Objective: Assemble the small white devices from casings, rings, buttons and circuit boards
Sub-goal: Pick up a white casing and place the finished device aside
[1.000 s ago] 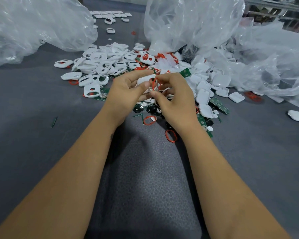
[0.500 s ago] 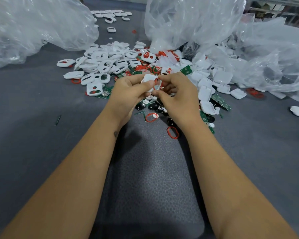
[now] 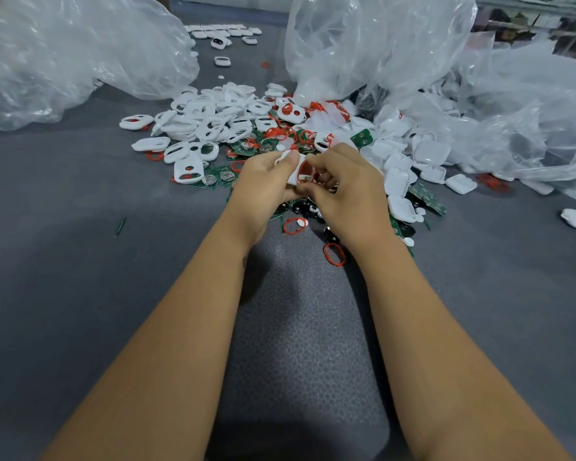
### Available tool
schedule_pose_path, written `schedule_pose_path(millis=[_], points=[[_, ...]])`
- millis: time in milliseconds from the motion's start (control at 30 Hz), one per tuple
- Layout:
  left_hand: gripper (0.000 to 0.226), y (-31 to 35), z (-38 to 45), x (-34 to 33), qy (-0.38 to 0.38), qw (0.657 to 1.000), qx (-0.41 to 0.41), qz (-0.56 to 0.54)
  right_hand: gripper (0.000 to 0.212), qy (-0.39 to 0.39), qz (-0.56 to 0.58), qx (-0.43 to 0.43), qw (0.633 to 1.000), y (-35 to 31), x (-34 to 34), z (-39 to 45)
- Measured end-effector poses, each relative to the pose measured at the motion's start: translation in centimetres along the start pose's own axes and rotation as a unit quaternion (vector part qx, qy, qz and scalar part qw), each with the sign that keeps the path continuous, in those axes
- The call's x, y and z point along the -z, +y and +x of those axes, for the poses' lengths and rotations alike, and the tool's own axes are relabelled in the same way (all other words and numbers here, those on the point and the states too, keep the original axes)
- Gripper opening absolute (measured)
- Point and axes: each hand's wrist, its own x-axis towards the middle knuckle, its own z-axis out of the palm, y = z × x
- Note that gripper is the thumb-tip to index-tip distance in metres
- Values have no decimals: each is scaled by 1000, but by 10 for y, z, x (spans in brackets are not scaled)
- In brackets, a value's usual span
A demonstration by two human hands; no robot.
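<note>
Grey padded mat (image 3: 80,261) fills the frame; at centre, left hand (image 3: 263,186) and right hand (image 3: 350,191) together pinch a white casing (image 3: 295,171) with red ring (image 3: 304,168). Light, rigid, probably slippery: hold its edges.

i see my left hand (image 3: 263,183) and right hand (image 3: 348,189) pinching one white casing (image 3: 295,168) with a red ring (image 3: 304,170) in it; beyond the grip, loose casings (image 3: 210,118); beneath it, a red ring on the desk (image 3: 334,254).
</note>
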Motion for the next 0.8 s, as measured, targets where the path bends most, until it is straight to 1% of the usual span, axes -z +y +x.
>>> schedule_pose_path(millis=[33, 100, 133, 167, 267, 367, 500, 700, 800], points=[[28, 2, 0, 0, -3, 999, 14, -33, 23, 3, 1, -2, 1000, 1, 0, 0], [12, 7, 0, 1, -11, 990, 55, -133, 22, 11, 9, -9, 1000, 2, 1, 0], [9, 9, -1, 2, -15, 983, 70, -167, 22, 14, 17, -12, 1000, 2, 2, 0], [12, 9, 0, 4, -21, 980, 81, -179, 21, 17, 28, -14, 999, 2, 2, 1], [21, 9, -1, 9, -49, 984, 77, -153, 19, 10, 67, -27, 997, -2, 3, 1], [19, 11, -2, 11, -43, 983, 79, -160, 19, -8, 113, -61, 992, -7, 4, 1], [15, 11, -3, 10, -43, 988, 62, -137, 31, 0, 176, -120, 977, -14, 5, 1], [11, 10, -6, 9, -64, 985, 44, -155, 36, -7, 251, -157, 955, -20, 5, -1], [10, 9, -6, 9, -59, 984, 41, -164, 33, -27, 299, -174, 938, -18, 4, -1]])
